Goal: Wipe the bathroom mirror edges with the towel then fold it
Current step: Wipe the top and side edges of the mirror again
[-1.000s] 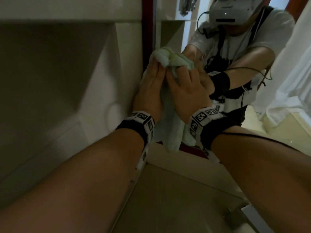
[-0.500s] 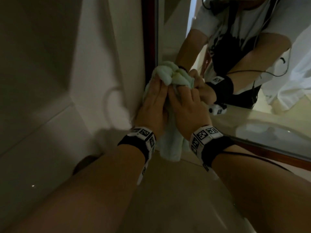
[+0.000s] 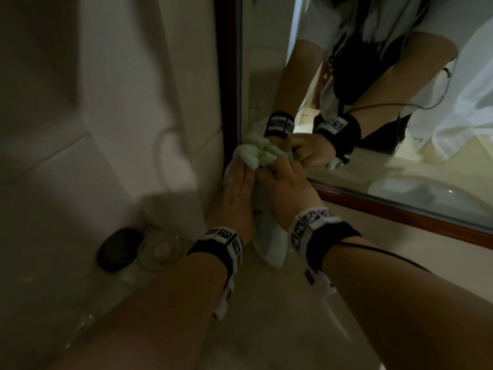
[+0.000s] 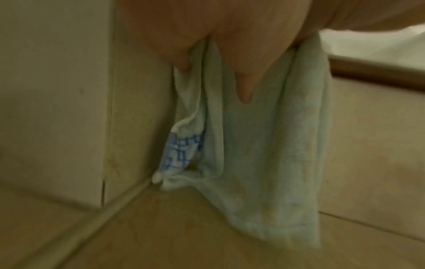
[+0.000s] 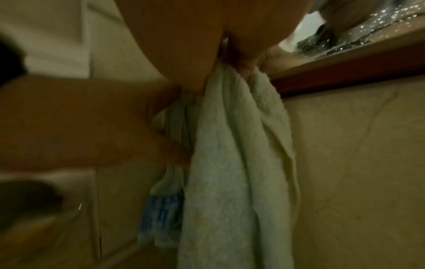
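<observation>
The towel (image 5: 230, 163) is looped cloth, matt and nubbly. The frame (image 3: 225, 76) is reddish wood with a smooth sheen. The mirror (image 3: 262, 76) is glossy glass. The wall (image 3: 120, 76) tiles look smooth and shiny.

Dark oval object (image 3: 119, 249) is seen on the counter (image 3: 266, 337), below-left of the left hand (image 3: 234, 198). Clear glass dish (image 3: 144, 252) is set just beside it, hand-side. Pale tiled wall (image 3: 80, 129) is noted left.
</observation>
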`<state>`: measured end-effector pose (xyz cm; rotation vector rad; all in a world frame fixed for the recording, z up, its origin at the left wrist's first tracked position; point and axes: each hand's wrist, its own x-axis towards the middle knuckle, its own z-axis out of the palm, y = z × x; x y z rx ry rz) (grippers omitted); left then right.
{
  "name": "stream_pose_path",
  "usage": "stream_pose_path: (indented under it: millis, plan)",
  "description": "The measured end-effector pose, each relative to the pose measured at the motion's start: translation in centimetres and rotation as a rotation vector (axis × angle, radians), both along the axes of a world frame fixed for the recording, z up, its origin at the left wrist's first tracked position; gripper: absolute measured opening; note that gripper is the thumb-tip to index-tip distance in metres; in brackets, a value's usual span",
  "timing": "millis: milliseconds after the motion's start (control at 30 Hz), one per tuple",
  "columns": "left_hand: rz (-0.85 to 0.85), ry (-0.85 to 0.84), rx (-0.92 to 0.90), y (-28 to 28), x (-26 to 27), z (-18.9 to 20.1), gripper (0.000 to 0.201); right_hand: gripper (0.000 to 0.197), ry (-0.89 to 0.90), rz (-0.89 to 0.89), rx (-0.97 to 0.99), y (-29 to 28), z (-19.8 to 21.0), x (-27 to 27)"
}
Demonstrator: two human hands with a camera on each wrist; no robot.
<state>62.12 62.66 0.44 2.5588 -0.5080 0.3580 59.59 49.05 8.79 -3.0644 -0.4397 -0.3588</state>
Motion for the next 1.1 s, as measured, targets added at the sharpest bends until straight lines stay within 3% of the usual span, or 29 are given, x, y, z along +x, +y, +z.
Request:
stream_pose_path:
  millis: [100,167,233,333,400,533,633,767,800,867,933,1000,1100]
  plan:
    - [0.059,-0.033,-0.016,-0.7,-0.3,0.3,0.096,0.068,0.215,-0.062,0.016,0.3,1.2,0.2]
    - [0.053,-0.004,-0.048,-1.1,-0.7,0.4,0.093,0.060,0.341,-0.081,0.148,0.5,2.3,0.3]
    - [0.014,-0.004,-0.027,-0.9,-1.2,0.9,0.089,0.054,0.505,-0.127,0.493,-0.1,3.0,0.1]
    - [0.006,-0.024,0.074,0.7,-2.2,2.8,0.076,0.051,0.691,-0.289,1.186,-1.0,4.2,-1.3]
    - [-0.026,-0.002,0.164,1.8,-2.7,4.6,0.060,0.046,0.786,-0.316,1.351,-1.8,4.3,-2.2]
    - [-0.164,0.370,0.236,3.5,-4.3,10.8,0.043,0.045,0.816,-0.263,1.146,-3.0,6.3,-2.9]
    - [-0.148,0.429,0.234,3.9,-5.4,15.9,0.038,0.020,0.785,-0.245,1.013,-3.2,10.0,-3.9]
    - [-0.087,0.557,0.245,3.2,-5.7,21.8,0.045,0.075,0.837,0.015,0.547,-3.0,13.7,-5.9]
    - [-0.071,0.562,0.280,2.8,-5.8,23.1,0.047,0.074,0.793,0.053,0.479,-3.0,14.5,-6.3]
    - [-0.016,0.518,0.392,2.2,-6.3,26.4,0.046,0.050,0.584,0.051,0.376,-3.3,16.6,-6.8]
    - [0.023,0.529,0.422,2.1,-6.7,29.4,0.056,0.028,0.432,0.029,0.452,-3.7,19.1,-7.1]
    - [0.028,0.524,0.306,2.2,-6.7,32.3,0.065,0.026,0.336,0.031,0.650,-4.2,21.9,-7.4]
    - [0.015,0.392,0.089,2.1,-6.7,36.3,0.057,0.024,0.180,0.013,0.855,-4.7,27.1,-8.5]
